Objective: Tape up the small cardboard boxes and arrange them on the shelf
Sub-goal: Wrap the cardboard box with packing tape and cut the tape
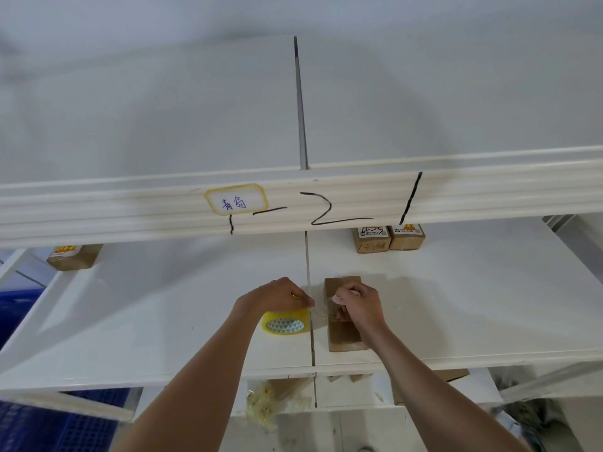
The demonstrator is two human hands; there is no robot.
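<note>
A small brown cardboard box (342,334) lies flat on the white middle shelf (163,321), just right of the shelf seam. My right hand (357,305) rests on top of it, thumb and fingers pinching a clear tape end against the box. A yellowish roll of clear tape (286,322) stands on the shelf left of the seam. My left hand (282,295) grips the roll from above. A short strip of tape stretches between the roll and the box.
Two taped boxes (388,238) stand at the back right of the same shelf, another box (75,256) at the back left. The upper shelf beam (130,207) hangs overhead. Crumpled tape scraps (270,406) lie on the lower shelf; blue crates (19,311) sit at left.
</note>
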